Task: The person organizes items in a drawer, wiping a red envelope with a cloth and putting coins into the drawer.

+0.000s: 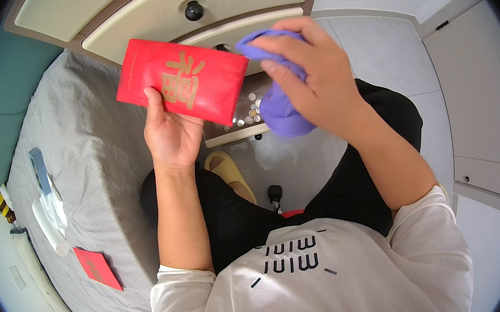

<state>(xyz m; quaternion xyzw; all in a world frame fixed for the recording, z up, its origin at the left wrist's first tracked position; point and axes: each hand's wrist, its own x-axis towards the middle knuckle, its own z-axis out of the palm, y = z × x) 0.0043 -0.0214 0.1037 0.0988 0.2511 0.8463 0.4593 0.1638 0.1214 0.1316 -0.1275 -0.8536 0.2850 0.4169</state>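
Observation:
My left hand [173, 134] holds up a red paper envelope [218, 74] with a large gold character, thumb on its front and the other fingers behind it. At the envelope's right corner, my right hand [314, 67] grips a bunched purple cloth [286, 111] that hangs down from the fingers. The hand looks slightly blurred. Below and behind both things is a pulled-out drawer [229, 136], partly hidden by the envelope and the cloth. Several coins [252, 112] lie on its dark bottom.
A cream chest of drawers [135, 24] with black round knobs stands ahead. To the left is a bed with a grey cover [97, 181]; on it lie another red envelope [98, 269], a blue box [39, 171] and a white roll [52, 229]. A yellow slipper [229, 172] is on the tiled floor.

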